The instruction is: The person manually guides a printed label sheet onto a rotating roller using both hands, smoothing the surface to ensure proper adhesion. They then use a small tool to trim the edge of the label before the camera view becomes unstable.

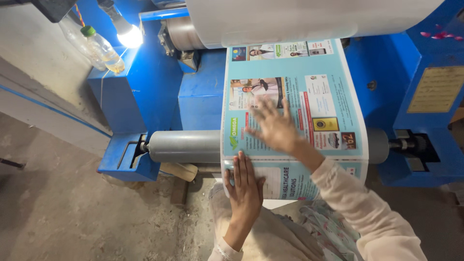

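Over the grey roller (186,145): printed sheet (295,96) already draped down from above, right hand (276,128) flat and spread smoothing it, left hand (244,186) open, pressing lower edge; smoothing seemingly unfinished.

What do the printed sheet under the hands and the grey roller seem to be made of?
Printed sheet: probably glossy coated paper or film; it bends smoothly over the grey roller. The roller looks like bare metal with a dull, matte sheen. Both hands, left hand and right hand, lie flat on the sheet.

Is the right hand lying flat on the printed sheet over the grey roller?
Yes, the right hand lies open and flat on the light-blue printed sheet draped over the grey roller.
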